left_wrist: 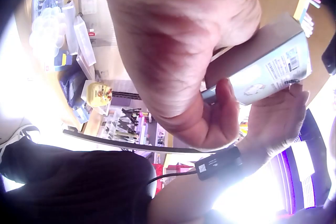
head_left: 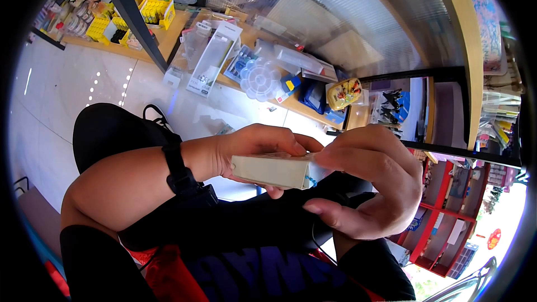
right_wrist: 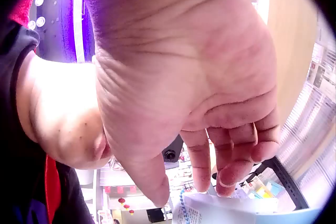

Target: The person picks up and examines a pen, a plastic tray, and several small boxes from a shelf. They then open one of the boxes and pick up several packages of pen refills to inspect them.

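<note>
A small cream-coloured box (head_left: 271, 170) is gripped in my left hand (head_left: 251, 142), fingers over its far side and thumb beneath. In the left wrist view the box shows a pale printed face with a barcode (left_wrist: 294, 64). A blue beaded strand (head_left: 311, 181) hangs at its right end. My right hand (head_left: 377, 182) is at that end, fingers bent loosely, fingertips right at the box edge and the thumb apart below. From the right wrist view, the thumb and fingers (right_wrist: 200, 166) stay spread, with the beaded strand (right_wrist: 183, 205) just beyond them.
Beyond my hands, a low wooden shelf holds a long white box (head_left: 215, 59), a clear round palette (head_left: 260, 79) and a yellow tin (head_left: 344, 94). Yellow display boxes (head_left: 158, 11) stand at upper left. A red shelf unit (head_left: 442, 218) is at right; my crossed legs lie below.
</note>
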Motion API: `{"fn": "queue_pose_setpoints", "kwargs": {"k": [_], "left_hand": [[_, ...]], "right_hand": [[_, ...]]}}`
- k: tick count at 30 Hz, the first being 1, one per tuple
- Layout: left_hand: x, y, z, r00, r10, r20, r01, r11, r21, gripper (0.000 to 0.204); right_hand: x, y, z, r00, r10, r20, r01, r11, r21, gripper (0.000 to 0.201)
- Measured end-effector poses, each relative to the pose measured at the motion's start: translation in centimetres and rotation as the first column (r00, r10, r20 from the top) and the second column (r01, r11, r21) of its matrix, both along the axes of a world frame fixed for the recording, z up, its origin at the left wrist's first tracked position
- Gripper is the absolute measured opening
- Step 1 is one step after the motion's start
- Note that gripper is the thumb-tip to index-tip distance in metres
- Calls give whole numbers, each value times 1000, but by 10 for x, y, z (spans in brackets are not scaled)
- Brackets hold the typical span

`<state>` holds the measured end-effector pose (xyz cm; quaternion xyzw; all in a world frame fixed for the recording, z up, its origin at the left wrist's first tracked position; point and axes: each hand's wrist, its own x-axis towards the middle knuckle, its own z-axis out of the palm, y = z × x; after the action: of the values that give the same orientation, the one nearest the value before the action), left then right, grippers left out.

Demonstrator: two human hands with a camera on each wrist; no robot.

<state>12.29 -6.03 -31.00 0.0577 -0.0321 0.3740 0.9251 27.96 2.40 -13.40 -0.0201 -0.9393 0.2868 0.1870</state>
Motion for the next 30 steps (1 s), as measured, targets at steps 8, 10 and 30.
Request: {"fn": "queue_pose_setpoints", "kwargs": {"k": [8, 10, 30], "left_hand": [[-2, 0, 5, 991, -10, -130, 8, 1000, -14, 50], [-2, 0, 6, 991, -15, -133, 14, 1000, -5, 50], [3, 2, 0, 999, -30, -21, 30, 999, 28, 48]], "right_hand": [[0, -12, -2, 992, -120, -45, 125, 985, 117, 35], [2, -9, -2, 993, -97, -63, 104, 987, 125, 32], [2, -6, -10, 979, -121, -162, 142, 982, 122, 35]]}}
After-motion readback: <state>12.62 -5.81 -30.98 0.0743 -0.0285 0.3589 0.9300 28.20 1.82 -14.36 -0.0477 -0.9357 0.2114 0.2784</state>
